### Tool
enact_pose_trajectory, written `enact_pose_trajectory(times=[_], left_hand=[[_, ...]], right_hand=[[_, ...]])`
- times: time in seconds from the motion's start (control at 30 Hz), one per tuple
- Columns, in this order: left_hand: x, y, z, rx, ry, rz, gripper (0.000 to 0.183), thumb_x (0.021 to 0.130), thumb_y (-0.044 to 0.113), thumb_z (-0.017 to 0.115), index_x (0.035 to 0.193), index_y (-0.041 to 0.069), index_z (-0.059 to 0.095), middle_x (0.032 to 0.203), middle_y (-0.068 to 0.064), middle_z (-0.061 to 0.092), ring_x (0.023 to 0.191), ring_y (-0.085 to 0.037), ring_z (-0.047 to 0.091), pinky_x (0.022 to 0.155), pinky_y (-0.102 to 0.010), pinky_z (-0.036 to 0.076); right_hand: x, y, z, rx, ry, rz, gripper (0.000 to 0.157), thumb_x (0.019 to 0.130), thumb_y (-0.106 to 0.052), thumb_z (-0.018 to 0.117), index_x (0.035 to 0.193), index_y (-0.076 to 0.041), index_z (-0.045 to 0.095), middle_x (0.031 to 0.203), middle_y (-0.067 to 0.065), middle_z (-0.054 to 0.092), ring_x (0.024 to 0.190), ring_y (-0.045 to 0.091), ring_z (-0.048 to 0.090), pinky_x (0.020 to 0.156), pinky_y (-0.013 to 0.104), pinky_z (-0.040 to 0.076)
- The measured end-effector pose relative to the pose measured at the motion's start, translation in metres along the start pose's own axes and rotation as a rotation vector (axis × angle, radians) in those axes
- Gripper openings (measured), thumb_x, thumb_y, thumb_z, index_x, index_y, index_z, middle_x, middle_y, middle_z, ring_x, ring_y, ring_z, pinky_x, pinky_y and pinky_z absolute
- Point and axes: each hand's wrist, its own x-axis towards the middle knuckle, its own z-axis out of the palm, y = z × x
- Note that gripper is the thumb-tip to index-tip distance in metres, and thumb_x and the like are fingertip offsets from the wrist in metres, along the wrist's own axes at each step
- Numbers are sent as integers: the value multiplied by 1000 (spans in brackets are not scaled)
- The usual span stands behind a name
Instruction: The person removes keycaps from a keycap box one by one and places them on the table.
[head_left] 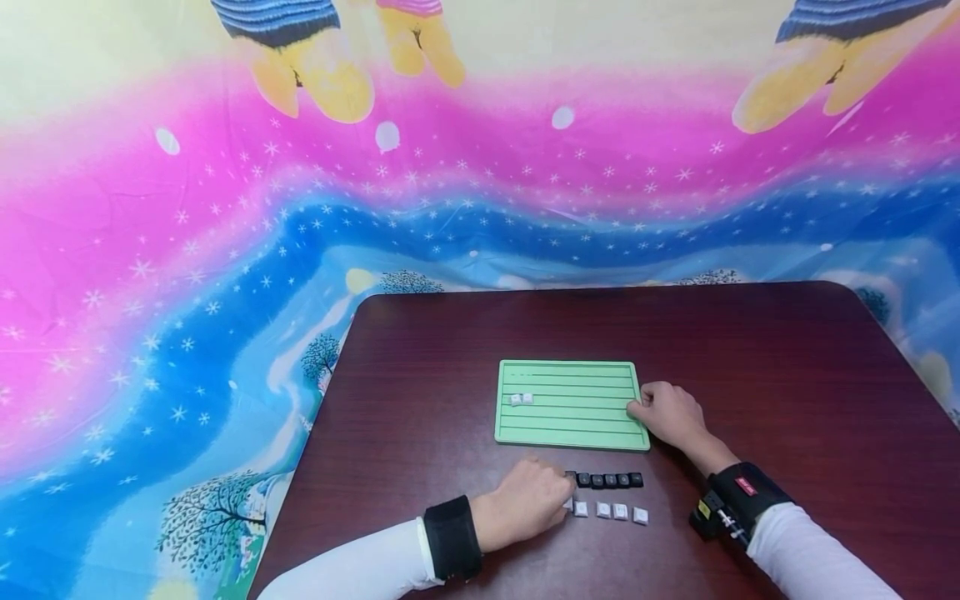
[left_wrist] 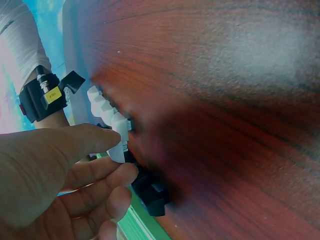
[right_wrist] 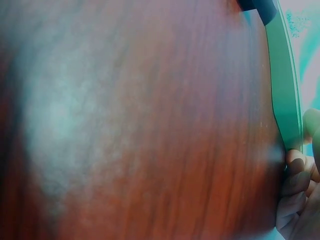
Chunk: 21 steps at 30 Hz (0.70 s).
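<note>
My left hand (head_left: pixel 525 504) is at the left end of two rows of small keycaps. In the left wrist view its thumb and forefinger pinch a white keycap (left_wrist: pixel 117 151). Black keycaps (head_left: pixel 610 481) form the far row, and loose white keycaps (head_left: pixel 603 509) the near one. Beyond them lies a green grooved board (head_left: pixel 577 433), with two white keycaps (head_left: pixel 521 400) side by side at its left. My right hand (head_left: pixel 672 414) grips the board's right edge, thumb over the top and fingers curled at the side, as the right wrist view also shows.
Everything lies on a dark red-brown wooden table (head_left: pixel 420 375) with rounded far corners. A colourful printed cloth (head_left: pixel 480 183) hangs behind it. Black bands (head_left: pixel 452 537) circle both wrists, and the right one carries a small camera (head_left: pixel 707 512).
</note>
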Motion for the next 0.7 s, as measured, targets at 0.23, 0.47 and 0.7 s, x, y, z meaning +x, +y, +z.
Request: enact_pose_trajectory(times=[0.23, 0.47, 0.7], left_hand=[[-1, 2, 3, -17, -45, -4, 15, 83, 34, 78, 80, 24, 67, 69, 14, 62, 57, -4, 49, 56, -19, 34], [0, 3, 6, -1, -46, -2, 14, 84, 34, 77, 78, 26, 67, 68, 14, 62, 57, -5, 49, 55, -20, 32], [0, 4, 8, -17, -33, -1, 12, 84, 30, 77, 79, 26, 67, 67, 14, 61, 55, -3, 45, 54, -18, 29]], right_hand=[[1, 2, 1, -3, 6, -2, 40, 88, -24, 63, 61, -17, 34, 57, -6, 24, 53, 13, 22, 53, 28, 18], [2, 1, 1, -7, 8, 11, 40, 87, -24, 63, 60, -16, 34, 56, -6, 24, 52, 13, 21, 52, 27, 18], [0, 1, 0, 0, -5, 6, 40, 87, -25, 62, 60, -17, 34, 57, -6, 24, 52, 14, 21, 52, 27, 18]])
